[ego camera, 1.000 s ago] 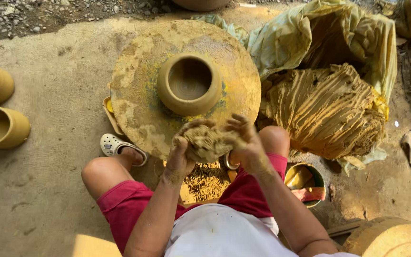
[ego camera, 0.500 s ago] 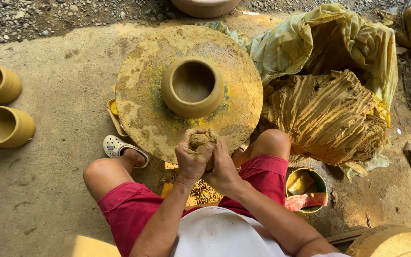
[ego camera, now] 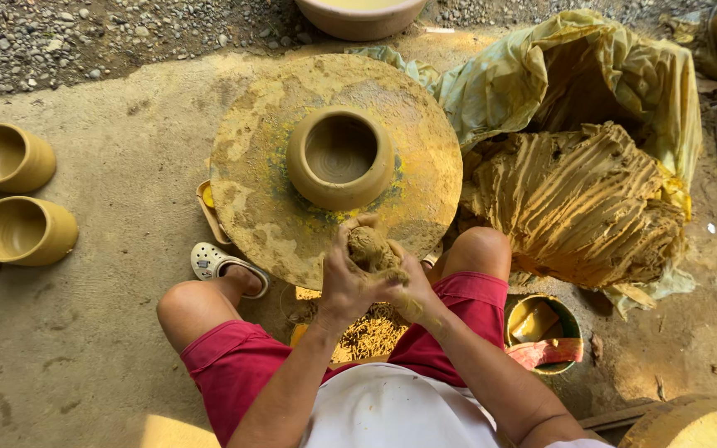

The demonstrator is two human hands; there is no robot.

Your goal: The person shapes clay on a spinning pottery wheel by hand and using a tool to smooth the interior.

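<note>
We see both hands pressed together around a lump of clay (ego camera: 373, 249), the left hand (ego camera: 343, 278) wrapping it from one side with fingers curled over the top, the right hand (ego camera: 412, 286) cupping it from below and behind; the lump sits just above the near edge of the potter's wheel (ego camera: 259, 191), between the person's knees. On the middle of the wheel stands a round clay pot (ego camera: 339, 158), upright, its mouth open and its hollow showing nothing but bare wet walls; yellow smears ring its foot. Below the hands, between the thighs in red shorts (ego camera: 234, 373), we make out a heap of crumbly clay scraps (ego camera: 367, 336). Just beside the right knee stands a small green bucket (ego camera: 573, 328) holding yellowish water and a clay-stained rag draped over its rim. To the right, a big mound of raw clay (ego camera: 582, 207) lies on a sheet of yellowed plastic (ego camera: 524, 75) folded open around it. At the far left, finished pots (ego camera: 22, 231) lie on the ground, empty inside; a wide basin (ego camera: 358, 21) with pale liquid sits beyond the wheel.
</note>
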